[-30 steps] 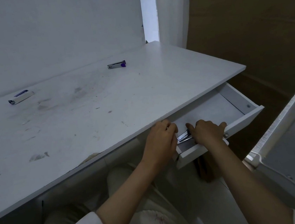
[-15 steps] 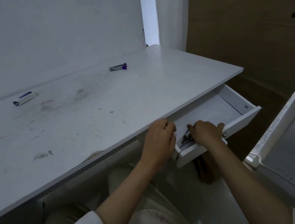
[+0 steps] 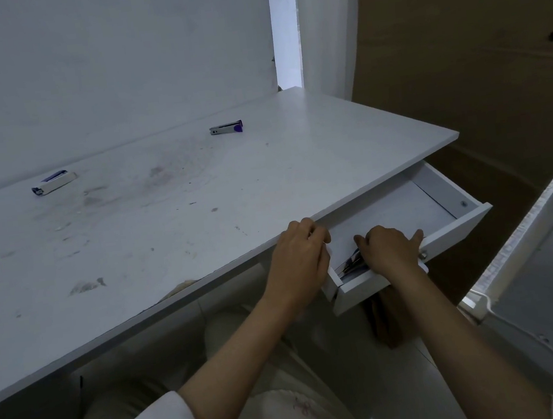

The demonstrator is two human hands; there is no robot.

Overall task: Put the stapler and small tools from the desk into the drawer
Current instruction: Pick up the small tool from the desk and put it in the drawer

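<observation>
The drawer point(image 3: 406, 215) stood open under the table point(image 3: 166, 222) edge, mostly free. The right hand point(image 3: 389, 248) clasped a metal tool point(image 3: 352, 262) at the drawer's left corner; the left hand point(image 3: 299, 258) gripped the drawer's side wall. A stapler point(image 3: 54, 182) and a purple clipper point(image 3: 226, 129) lay far behind the drawer.

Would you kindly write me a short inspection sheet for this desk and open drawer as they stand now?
Surface: white desk top, smudged with grey marks.
Job's things: white-and-blue stapler at far left of the desk; small purple-ended tool near the back; drawer pulled open, a metallic item at its left front corner.
Clutter: nothing seen.
Grippers: left hand at the desk edge by the drawer's left side; right hand inside the drawer on the metallic item, grip hidden.
Cables: nothing seen.
Surroundings: white wall, brown panel to the right.
</observation>
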